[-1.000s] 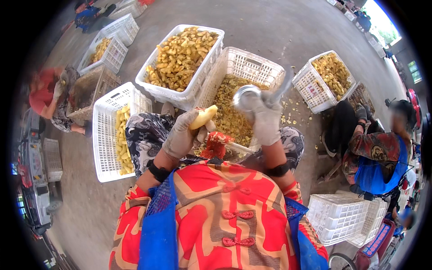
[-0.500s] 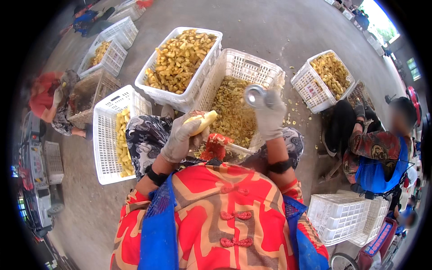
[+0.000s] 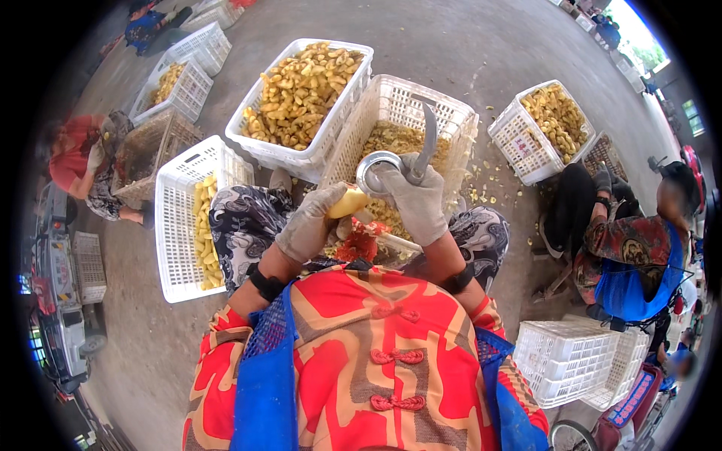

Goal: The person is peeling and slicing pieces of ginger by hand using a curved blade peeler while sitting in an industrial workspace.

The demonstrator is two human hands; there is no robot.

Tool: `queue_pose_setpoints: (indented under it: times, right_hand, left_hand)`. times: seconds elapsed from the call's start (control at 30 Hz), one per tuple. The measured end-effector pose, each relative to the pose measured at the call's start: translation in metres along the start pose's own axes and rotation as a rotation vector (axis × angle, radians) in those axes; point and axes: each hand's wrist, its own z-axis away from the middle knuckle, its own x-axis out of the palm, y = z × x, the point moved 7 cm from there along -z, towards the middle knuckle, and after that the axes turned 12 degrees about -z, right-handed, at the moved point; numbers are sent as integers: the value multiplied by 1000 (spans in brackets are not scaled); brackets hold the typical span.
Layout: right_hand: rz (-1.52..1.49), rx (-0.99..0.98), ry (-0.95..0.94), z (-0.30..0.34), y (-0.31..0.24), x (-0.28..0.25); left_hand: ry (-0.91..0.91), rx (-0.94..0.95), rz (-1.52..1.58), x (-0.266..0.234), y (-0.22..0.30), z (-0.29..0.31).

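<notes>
My left hand [image 3: 307, 225], in a pale work glove, is closed around a long yellow piece of produce [image 3: 348, 201]; its exact kind is unclear. My gloved right hand [image 3: 418, 201] grips a tool with a round metal ring-shaped head [image 3: 370, 173], which is held against or very near the piece's far end. A curved grey metal strip [image 3: 429, 139], like a hooked blade, sticks up from the same hand; whether it belongs to the ring is hidden. Below both hands is a white crate [image 3: 401, 92] holding yellow-brown peelings [image 3: 391, 138]. Something bright red [image 3: 358, 242] lies at its near edge.
A white crate [image 3: 239, 129] heaped with brownish-yellow pieces stands beyond my left hand. Another crate [image 3: 174, 225] with smoother yellow pieces is by my left knee. At right, a co-worker [image 3: 639, 240] sits near a filled crate [image 3: 519, 154]. Nested white crates [image 3: 560, 368] stand lower right.
My right hand has swung left and turned, bringing the round metal head to the yellow piece; the curved strip now shows. My left hand has tilted the piece and now covers more of it.
</notes>
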Motion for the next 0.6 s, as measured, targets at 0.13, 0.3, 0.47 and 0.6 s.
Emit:
queue_pose_setpoints:
  times: [0.13, 0.3, 0.47, 0.6]
  right_hand:
    - [10, -18, 5, 1, -1, -1]
    - [176, -154, 57, -6, -11, -16]
    - [11, -160, 96, -6, -25, -28]
    - [327, -223, -64, 11, -21, 0]
  left_hand:
    - [25, 50, -42, 3, 8, 0]
    - [-68, 19, -110, 9, 12, 0]
    - [70, 15, 222, 1, 11, -4]
    - [114, 72, 145, 1, 17, -4]
